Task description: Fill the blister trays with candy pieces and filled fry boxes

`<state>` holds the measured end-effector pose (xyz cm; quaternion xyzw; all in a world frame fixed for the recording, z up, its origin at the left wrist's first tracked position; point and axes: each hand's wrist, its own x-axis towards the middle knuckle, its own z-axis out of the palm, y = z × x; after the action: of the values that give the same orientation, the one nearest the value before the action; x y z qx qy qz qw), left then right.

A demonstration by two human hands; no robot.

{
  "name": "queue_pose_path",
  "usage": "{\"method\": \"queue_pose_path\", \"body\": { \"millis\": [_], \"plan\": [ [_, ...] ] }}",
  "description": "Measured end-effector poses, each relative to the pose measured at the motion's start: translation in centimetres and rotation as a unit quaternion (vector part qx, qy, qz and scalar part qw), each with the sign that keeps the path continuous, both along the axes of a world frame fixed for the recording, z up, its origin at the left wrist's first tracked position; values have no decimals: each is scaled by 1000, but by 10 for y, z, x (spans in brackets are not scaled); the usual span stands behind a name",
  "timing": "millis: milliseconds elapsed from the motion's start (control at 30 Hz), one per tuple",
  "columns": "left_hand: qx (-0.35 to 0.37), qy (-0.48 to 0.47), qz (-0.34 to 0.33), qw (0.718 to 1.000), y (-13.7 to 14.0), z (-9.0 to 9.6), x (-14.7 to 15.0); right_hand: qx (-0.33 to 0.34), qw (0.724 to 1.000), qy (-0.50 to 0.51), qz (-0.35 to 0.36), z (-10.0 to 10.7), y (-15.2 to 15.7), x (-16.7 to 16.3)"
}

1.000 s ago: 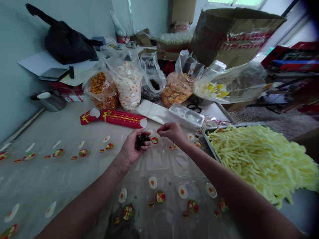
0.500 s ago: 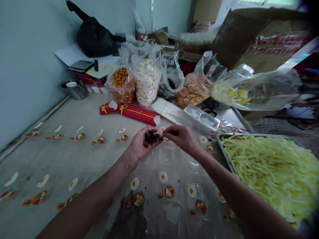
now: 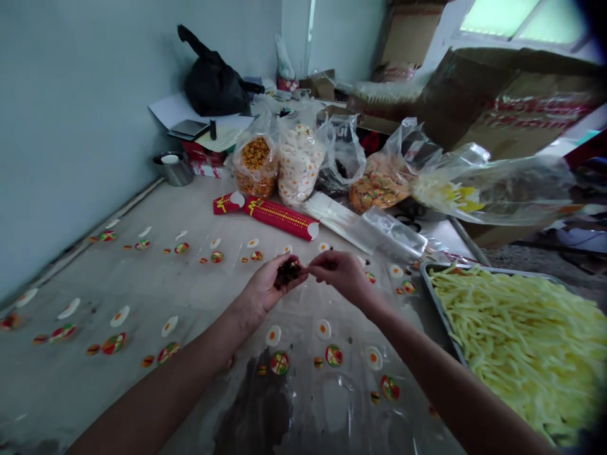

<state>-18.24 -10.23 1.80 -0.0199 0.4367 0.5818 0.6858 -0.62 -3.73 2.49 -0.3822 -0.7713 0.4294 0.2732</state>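
Observation:
My left hand (image 3: 260, 287) is cupped, palm up, around a heap of small shiny dark brown pieces (image 3: 288, 272). Close against its fingertips, my right hand (image 3: 345, 277) has thumb and fingers pinched together; whatever lies between them is too small to make out. Beneath both hands, rows of clear plastic packaging (image 3: 337, 401) cover the table. Groups of little pieces are set out on it: a fried-egg shape (image 3: 274, 335), a round pizza-like piece (image 3: 279, 363) and a tiny burger-like piece (image 3: 318, 362).
At right stands a metal tray (image 3: 446, 325) heaped with pale yellow strips (image 3: 526, 341). Behind are red printed cartons (image 3: 282, 218), a bag of egg shapes (image 3: 300, 164), a bag of burger-like pieces (image 3: 256, 164), a bag of pizza-like pieces (image 3: 382, 183) and a metal cup (image 3: 176, 172).
The camera view has shifted, so the table contents appear further right. My right hand stays pinched beside the cupped left hand, which still holds the dark pieces.

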Motion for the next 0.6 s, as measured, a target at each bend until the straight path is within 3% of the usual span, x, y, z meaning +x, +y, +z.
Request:
{"method": "queue_pose_path", "body": {
  "millis": [67, 133, 200, 400, 533, 600],
  "plan": [
    [6, 16, 10, 1000, -3, 1, -12, -96, 994, 34, -42, -7, 20, -8],
    [2, 20, 8, 1000, -5, 3, -24, -132, 988, 25, -72, -14, 40, -22],
    [-7, 11, 4, 1000, -6, 4, -36, -117, 990, -19, -73, -21, 56, -39],
    [-2, -1, 2, 1000, -5, -5, -53, 19, 991, -123, -55, -39, 74, -66],
    [1, -11, -3, 1000, -5, -9, -56, -10, 998, -40, -48, -34, 68, -61],
    [6, -14, -6, 1000, -6, -8, -55, -26, 1000, -11, -8, -27, 56, -60]
  ]
}}
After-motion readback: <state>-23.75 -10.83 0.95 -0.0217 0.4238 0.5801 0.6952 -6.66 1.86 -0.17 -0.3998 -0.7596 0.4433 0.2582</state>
